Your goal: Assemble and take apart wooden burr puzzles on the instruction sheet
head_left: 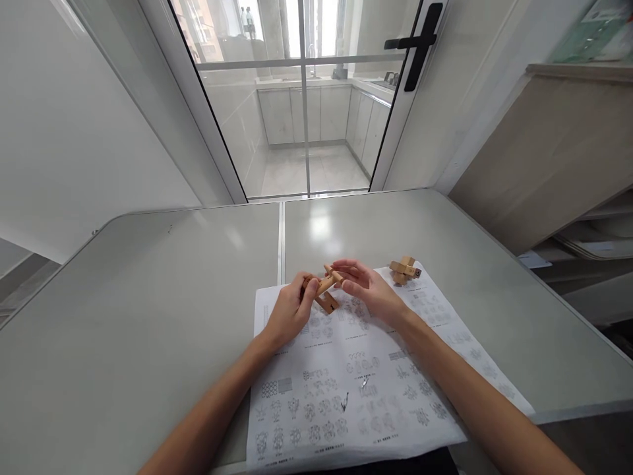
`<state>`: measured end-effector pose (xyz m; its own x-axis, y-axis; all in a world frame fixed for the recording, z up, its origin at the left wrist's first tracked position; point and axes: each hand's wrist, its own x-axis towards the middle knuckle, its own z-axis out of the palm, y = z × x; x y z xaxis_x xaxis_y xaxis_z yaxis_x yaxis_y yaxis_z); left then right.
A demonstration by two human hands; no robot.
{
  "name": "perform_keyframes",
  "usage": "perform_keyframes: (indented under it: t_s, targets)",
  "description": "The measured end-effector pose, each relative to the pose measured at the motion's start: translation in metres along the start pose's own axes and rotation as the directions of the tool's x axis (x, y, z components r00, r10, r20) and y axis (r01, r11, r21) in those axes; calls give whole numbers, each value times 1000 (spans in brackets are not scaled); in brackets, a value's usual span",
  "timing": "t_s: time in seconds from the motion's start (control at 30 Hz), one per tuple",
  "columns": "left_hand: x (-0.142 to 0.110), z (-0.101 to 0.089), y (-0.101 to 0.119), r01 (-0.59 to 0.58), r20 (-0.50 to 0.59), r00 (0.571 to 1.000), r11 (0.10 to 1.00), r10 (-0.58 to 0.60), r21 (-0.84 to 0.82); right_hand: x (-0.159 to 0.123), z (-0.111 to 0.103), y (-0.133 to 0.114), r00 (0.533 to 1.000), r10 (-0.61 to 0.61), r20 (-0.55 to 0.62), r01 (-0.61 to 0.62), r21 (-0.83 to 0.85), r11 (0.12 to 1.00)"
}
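Over the upper part of the printed sheet (356,415), my left hand (287,311) is closed on light wooden puzzle pieces (325,285), gripped between thumb and fingers. Some of that wood is hidden by the fingers. A short notched wooden piece (328,303) with a dark mark shows just below; whether it is joined to the held pieces I cannot tell. My right hand (373,293) has its thumb and fingertips at a thin wooden stick (333,274) that crosses the held pieces. To the right, several wooden pieces fitted together form a small cluster (405,270).
The sheet carries rows of small puzzle diagrams and lies on a grey table (173,330) with a seam (281,244). Two small dark-and-silver bits (345,402) show on the paper. Beyond the table stands a glass door with a black handle (420,45); a wooden shelf unit (548,145) is at right.
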<state>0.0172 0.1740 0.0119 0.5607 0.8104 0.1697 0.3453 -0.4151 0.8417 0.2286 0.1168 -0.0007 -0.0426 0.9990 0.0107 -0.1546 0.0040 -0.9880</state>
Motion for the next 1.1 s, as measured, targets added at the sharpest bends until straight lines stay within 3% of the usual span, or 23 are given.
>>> perform_keyframes:
  t_s: [0.13,0.4,0.83,1.1]
  targets:
    - [-1,1,-2,-7,58,998,997,11,-75,-2,7,3,997,38,70,-36,-26,999]
    - [-2,3,-5,3,-3,1000,998,-3,-67,-2,15,3,998,18,59,-18,-6,1000]
    - [-1,6,-8,-148,-144,982,971,121,-187,-2,24,6,996,34,76,-42,110,993]
    - [-3,7,2,-89,-163,986,950,41,-299,-3,27,-1,997,60,50,-66,139,988]
